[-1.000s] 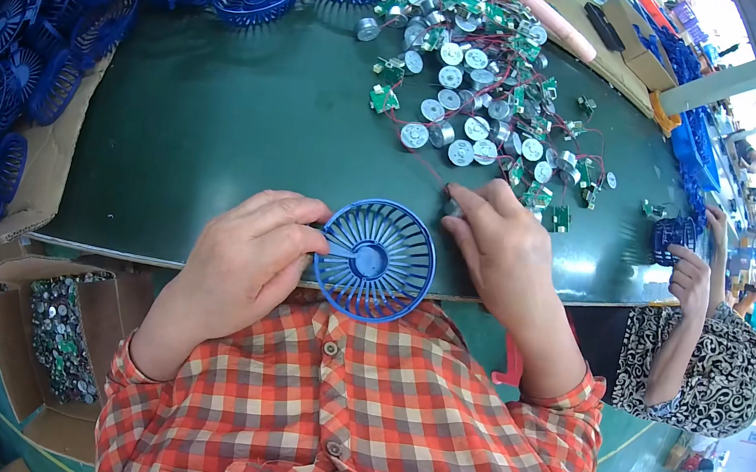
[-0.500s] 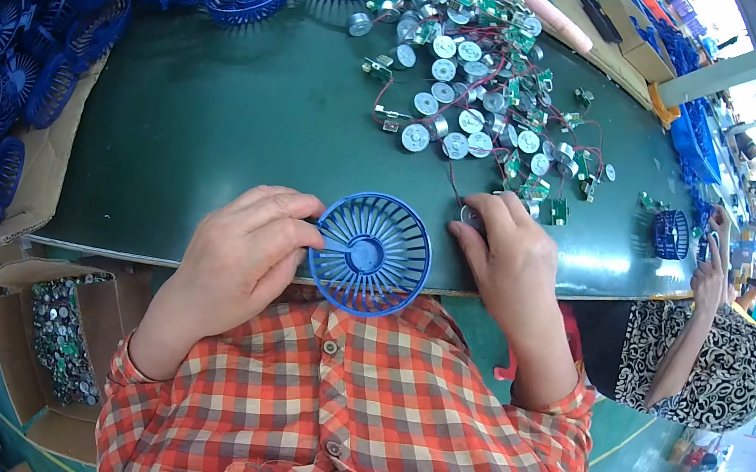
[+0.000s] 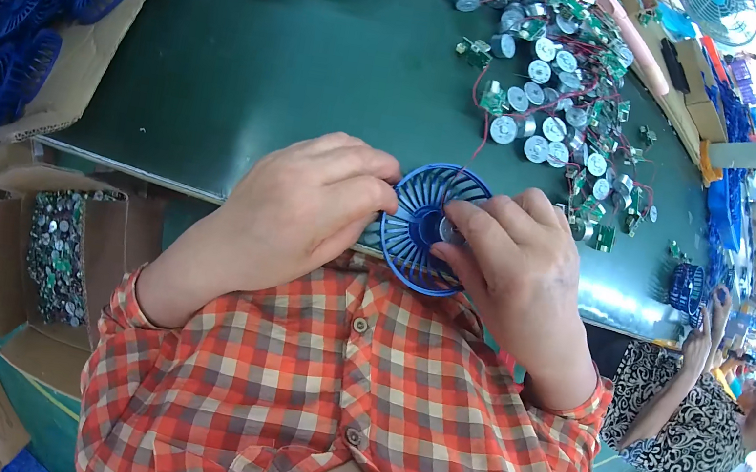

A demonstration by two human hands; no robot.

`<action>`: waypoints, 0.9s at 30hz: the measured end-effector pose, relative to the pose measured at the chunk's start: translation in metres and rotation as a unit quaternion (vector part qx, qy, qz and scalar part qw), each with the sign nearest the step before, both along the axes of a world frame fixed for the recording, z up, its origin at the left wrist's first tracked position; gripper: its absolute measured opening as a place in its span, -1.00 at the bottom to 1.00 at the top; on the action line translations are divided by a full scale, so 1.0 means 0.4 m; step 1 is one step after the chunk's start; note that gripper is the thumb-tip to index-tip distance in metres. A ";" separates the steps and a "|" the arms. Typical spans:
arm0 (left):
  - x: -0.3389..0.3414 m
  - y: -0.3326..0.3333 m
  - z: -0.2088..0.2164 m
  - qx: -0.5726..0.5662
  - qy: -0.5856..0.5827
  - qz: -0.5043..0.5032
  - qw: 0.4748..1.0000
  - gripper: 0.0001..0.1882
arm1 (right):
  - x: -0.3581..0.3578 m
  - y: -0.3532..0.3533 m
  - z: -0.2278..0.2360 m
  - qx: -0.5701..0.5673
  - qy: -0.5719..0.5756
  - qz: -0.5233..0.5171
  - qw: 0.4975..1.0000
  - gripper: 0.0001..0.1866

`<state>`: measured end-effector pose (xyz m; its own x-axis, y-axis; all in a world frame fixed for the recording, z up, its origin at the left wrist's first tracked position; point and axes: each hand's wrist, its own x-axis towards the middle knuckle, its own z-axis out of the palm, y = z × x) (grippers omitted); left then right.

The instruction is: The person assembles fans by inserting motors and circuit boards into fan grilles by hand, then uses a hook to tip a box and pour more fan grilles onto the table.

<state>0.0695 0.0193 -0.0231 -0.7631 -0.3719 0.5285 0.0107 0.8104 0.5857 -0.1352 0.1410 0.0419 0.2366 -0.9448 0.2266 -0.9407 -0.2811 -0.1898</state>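
Two hands [image 3: 321, 192] [image 3: 525, 259], one cage [image 3: 406, 256] (blue), one motor [image 3: 449, 231]

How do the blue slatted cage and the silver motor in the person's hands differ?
Size: the blue cage is wide, the silver motor much smaller.
Build: the cage is openwork slats; the motor shows a closed metallic face.
Hold: the left hand grips the cage's left edge; the right hand pinches the motor over the cage.
Both look round.
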 end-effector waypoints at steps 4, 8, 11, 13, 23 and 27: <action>-0.004 0.001 -0.008 0.001 0.018 0.002 1.000 -0.76 | 0.002 -0.010 -0.013 0.004 -0.002 0.037 0.999 -0.65; 0.000 -0.003 -0.014 -0.003 0.022 0.000 1.000 -0.75 | -0.003 -0.021 -0.005 0.048 -0.007 0.058 0.997 -0.62; -0.002 -0.010 -0.013 -0.015 0.027 0.004 1.000 -0.76 | 0.002 -0.027 0.001 0.066 0.018 0.047 0.997 -0.58; -0.001 -0.012 -0.007 -0.028 0.028 0.008 0.999 -0.78 | 0.001 -0.023 -0.002 0.089 0.044 0.037 0.994 -0.54; 0.014 -0.004 -0.002 0.012 -0.006 -0.020 1.000 -0.75 | -0.030 0.075 -0.099 -0.041 0.024 0.096 0.994 -0.35; 0.042 -0.063 0.053 -0.063 0.006 0.053 0.997 -0.80 | -0.032 0.065 -0.113 -0.071 0.026 0.102 0.992 -0.35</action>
